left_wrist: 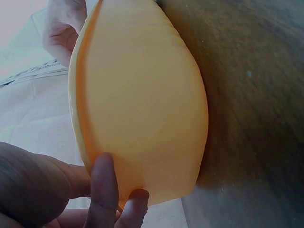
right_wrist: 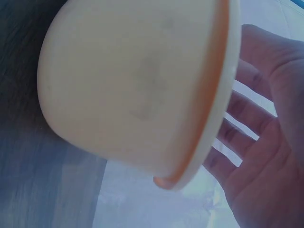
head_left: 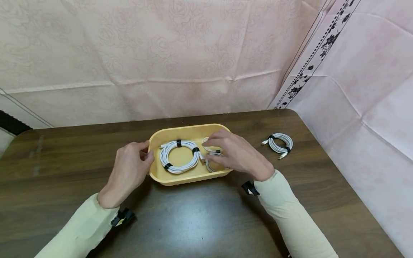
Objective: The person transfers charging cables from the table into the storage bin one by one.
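Observation:
A yellow plastic basket [head_left: 190, 179] stands on the table. My left hand [head_left: 130, 163] grips its left end at the rim, fingers against the outer wall [left_wrist: 137, 95] in the left wrist view. A large coil of white cable [head_left: 180, 169], bound with black straps, lies in the left half of the basket. My right hand [head_left: 237, 152] reaches over the right end with fingers apart and bent loosely downward. Beneath those fingers are smaller coiled cables [head_left: 209, 166], partly hidden by the hand. The right wrist view shows the spread fingers [right_wrist: 247, 111] behind the basket rim.
Another white coiled cable [head_left: 289, 141] with black straps lies on the brown wooden table [head_left: 193, 222], right of the basket. Pink floral sheeting [head_left: 180, 57] hangs behind the table and along its right side.

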Available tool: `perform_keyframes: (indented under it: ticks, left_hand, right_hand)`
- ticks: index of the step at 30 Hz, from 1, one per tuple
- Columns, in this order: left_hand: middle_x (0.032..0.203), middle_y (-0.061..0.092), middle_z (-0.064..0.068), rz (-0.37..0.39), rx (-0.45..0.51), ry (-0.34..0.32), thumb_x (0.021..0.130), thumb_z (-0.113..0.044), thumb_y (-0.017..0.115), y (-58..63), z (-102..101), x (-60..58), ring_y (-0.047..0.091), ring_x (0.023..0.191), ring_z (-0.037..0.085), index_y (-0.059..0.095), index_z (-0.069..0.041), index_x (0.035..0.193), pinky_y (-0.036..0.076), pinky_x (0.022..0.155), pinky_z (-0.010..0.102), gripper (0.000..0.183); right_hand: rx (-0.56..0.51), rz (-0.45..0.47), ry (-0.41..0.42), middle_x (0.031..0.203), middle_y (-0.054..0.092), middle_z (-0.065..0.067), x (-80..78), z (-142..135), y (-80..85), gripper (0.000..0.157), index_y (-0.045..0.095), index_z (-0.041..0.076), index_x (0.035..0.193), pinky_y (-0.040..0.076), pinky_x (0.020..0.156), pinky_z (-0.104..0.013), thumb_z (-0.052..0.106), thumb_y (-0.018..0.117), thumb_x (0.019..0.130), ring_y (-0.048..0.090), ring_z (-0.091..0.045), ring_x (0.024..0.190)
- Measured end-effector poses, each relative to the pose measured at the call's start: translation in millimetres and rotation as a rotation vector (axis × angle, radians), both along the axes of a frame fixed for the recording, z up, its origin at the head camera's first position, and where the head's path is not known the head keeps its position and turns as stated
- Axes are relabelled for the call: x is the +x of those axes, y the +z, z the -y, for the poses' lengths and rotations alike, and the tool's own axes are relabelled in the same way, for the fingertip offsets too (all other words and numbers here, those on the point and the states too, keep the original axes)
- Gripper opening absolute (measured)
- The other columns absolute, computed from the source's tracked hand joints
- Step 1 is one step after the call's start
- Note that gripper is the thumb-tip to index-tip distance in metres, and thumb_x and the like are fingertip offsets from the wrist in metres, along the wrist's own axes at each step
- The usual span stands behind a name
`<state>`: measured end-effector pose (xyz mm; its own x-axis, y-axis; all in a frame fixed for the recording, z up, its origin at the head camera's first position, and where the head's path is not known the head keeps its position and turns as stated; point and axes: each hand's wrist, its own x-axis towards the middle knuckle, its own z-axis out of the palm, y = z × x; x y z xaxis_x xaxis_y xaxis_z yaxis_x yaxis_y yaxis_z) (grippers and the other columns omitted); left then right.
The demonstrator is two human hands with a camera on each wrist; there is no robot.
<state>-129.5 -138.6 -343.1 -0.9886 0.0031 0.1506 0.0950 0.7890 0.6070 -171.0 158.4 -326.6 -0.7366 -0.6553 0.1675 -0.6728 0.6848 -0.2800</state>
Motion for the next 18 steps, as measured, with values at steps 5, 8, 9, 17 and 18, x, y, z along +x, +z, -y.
perform_keyframes:
  ticks: [5, 8, 9, 17, 18]
  left_hand:
    - [0.098, 0.072, 0.021, 0.006, 0.003, 0.003, 0.097, -0.011, 0.060, -0.5, -0.3, 0.7, 0.066, 0.076, 0.022, 0.062, 0.010, 0.132, 0.049, 0.051, 0.024, 0.041]
    - [0.098, 0.072, 0.021, 0.014, -0.001, 0.004, 0.097, -0.012, 0.060, -0.5, -0.5, 0.9, 0.065, 0.075, 0.022, 0.062, 0.010, 0.132, 0.049, 0.051, 0.024, 0.041]
    - [0.098, 0.072, 0.021, 0.017, -0.002, 0.005, 0.098, -0.012, 0.060, -0.4, -0.5, 0.8, 0.065, 0.075, 0.022, 0.062, 0.010, 0.133, 0.049, 0.051, 0.024, 0.041]
    - [0.095, 0.071, 0.019, 0.009, -0.011, 0.008, 0.097, -0.011, 0.059, 0.0, -0.6, 0.7, 0.063, 0.073, 0.022, 0.062, 0.010, 0.133, 0.049, 0.050, 0.025, 0.041]
    - [0.095, 0.071, 0.020, 0.006, -0.013, 0.009, 0.097, -0.011, 0.059, 0.2, -0.4, 0.7, 0.064, 0.073, 0.022, 0.062, 0.010, 0.132, 0.049, 0.050, 0.025, 0.041]
  right_hand:
    - [-0.012, 0.018, -0.009, 0.124, 0.069, -0.002, -1.3, -5.0, -1.3, 0.037, 0.074, 0.014, 0.124, 0.052, 0.104, -0.039, 0.032, 0.077, 0.092, 0.060, -0.018, 0.120]
    - [-0.020, 0.013, -0.008, 0.124, 0.069, -0.001, -1.3, -7.3, -1.3, 0.036, 0.074, 0.015, 0.124, 0.052, 0.103, -0.038, 0.032, 0.077, 0.092, 0.061, -0.017, 0.120]
    - [-0.025, 0.011, -0.007, 0.123, 0.069, -0.001, -1.2, -8.0, -0.7, 0.035, 0.074, 0.016, 0.123, 0.052, 0.103, -0.038, 0.032, 0.077, 0.092, 0.061, -0.017, 0.119]
    - [-0.029, 0.023, -0.026, 0.123, 0.069, 0.001, -3.8, -15.3, 3.1, 0.034, 0.074, 0.016, 0.124, 0.051, 0.103, -0.038, 0.029, 0.077, 0.092, 0.060, -0.017, 0.119]
    - [-0.028, 0.026, -0.031, 0.123, 0.069, 0.001, -4.2, -16.1, 3.1, 0.034, 0.074, 0.016, 0.124, 0.051, 0.103, -0.038, 0.028, 0.077, 0.092, 0.059, -0.017, 0.119]
